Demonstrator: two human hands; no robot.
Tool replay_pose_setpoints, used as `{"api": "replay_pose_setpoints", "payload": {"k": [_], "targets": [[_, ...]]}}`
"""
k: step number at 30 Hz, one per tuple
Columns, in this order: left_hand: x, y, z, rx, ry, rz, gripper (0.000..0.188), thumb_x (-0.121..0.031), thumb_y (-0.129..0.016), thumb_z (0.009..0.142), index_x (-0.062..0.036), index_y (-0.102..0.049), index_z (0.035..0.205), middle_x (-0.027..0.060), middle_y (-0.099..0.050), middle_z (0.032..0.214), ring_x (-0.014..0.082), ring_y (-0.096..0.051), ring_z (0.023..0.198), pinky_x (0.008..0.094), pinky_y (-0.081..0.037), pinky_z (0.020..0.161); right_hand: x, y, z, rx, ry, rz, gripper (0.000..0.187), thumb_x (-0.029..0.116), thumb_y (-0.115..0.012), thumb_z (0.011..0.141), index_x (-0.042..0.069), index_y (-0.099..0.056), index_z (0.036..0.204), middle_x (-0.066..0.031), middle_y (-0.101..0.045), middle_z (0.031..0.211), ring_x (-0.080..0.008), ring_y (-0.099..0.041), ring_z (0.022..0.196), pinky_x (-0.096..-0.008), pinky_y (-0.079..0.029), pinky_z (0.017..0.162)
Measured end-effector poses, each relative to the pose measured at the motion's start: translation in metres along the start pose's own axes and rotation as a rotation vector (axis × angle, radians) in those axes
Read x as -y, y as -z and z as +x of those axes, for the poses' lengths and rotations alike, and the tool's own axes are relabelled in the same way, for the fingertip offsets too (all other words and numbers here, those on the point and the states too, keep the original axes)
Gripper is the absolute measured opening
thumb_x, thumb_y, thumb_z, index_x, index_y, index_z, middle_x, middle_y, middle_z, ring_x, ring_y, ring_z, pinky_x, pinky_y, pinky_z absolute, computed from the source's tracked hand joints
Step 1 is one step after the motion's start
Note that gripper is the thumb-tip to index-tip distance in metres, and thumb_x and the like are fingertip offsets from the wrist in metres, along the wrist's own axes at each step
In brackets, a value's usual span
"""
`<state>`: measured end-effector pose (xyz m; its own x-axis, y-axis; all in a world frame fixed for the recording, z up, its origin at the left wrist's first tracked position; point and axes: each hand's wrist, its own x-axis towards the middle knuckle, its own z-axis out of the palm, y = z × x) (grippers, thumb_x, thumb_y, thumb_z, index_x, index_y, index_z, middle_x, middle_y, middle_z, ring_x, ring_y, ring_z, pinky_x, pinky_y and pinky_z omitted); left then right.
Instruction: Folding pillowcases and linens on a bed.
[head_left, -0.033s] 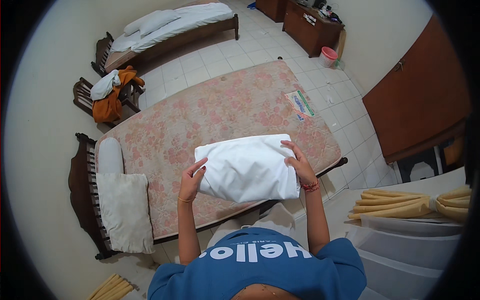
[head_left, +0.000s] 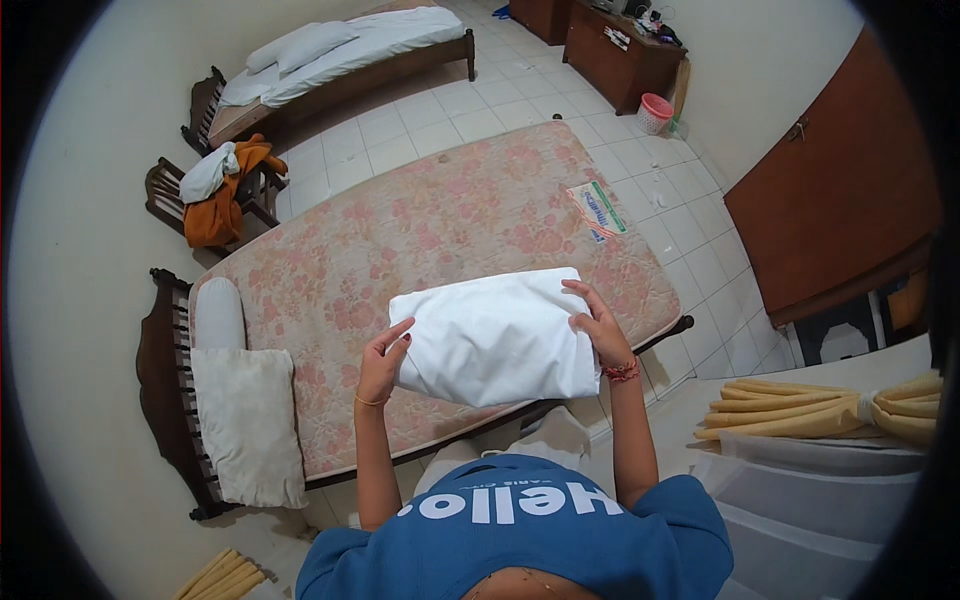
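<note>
A folded white cloth, likely a bed sheet, is held up in front of me over the near side of a bare mattress with a pink floral pattern. My left hand grips its left edge, thumb on top and fingers partly hidden beneath. At the opposite edge my right hand holds on, with fingers along the top face. The cloth is folded into a wide rectangle with wrinkles across its surface. At the mattress's left end lie a white bolster and a cream pillow, against the dark wooden headboard.
Beyond the mattress's far left corner stands a wooden chair with an orange cloth over it. Another bed is at the back. A brown desk, a pink wastebasket and a brown door are to the right. Yellow curtains hang near right.
</note>
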<state>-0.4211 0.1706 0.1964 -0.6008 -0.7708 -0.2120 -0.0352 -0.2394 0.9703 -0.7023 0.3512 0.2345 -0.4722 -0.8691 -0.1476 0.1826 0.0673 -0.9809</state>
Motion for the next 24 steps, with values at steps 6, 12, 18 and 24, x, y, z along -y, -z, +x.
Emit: {"api": "replay_pose_setpoints", "payload": {"k": [6,12,18,24], "targets": [[0.027,-0.073,0.027,-0.076,-0.016,-0.026,0.029,-0.006,-0.052,0.084,0.0020,-0.056,0.112,0.0059,-0.057,0.107,0.0098,-0.051,0.094,0.0224,-0.038,0.086,0.000,0.091,0.034,0.081,-0.066,0.026,0.038,0.000,-0.045,0.071,0.003,-0.057,0.107,-0.0025,-0.052,0.104,-0.0095,-0.045,0.094,-0.0207,-0.035,0.084],[0.024,-0.181,0.037,-0.199,0.008,-0.097,0.029,-0.007,-0.053,0.084,0.0011,-0.056,0.112,0.0035,-0.057,0.104,0.0067,-0.050,0.089,0.0197,-0.039,0.082,0.033,0.177,0.057,0.146,-0.082,-0.050,0.025,0.008,-0.052,0.080,0.002,-0.061,0.102,-0.0008,-0.061,0.093,-0.0056,-0.050,0.084,-0.0203,-0.039,0.078],[0.018,-0.235,0.054,-0.218,-0.014,-0.048,0.031,-0.007,-0.053,0.084,0.0009,-0.055,0.114,0.0024,-0.058,0.103,0.0057,-0.049,0.088,0.0184,-0.038,0.080,0.036,0.233,0.067,0.242,0.025,-0.190,0.030,0.002,-0.056,0.076,0.002,-0.060,0.106,-0.0027,-0.059,0.099,-0.0084,-0.051,0.089,-0.0214,-0.039,0.081],[0.027,-0.262,0.075,-0.175,-0.004,-0.021,0.030,-0.008,-0.052,0.084,0.0010,-0.056,0.113,0.0019,-0.059,0.100,0.0055,-0.050,0.085,0.0185,-0.039,0.078,0.039,0.259,0.056,0.147,0.052,-0.172,0.034,-0.001,-0.049,0.073,0.001,-0.059,0.106,-0.0054,-0.059,0.103,-0.0107,-0.051,0.094,-0.0238,-0.037,0.086]]}}
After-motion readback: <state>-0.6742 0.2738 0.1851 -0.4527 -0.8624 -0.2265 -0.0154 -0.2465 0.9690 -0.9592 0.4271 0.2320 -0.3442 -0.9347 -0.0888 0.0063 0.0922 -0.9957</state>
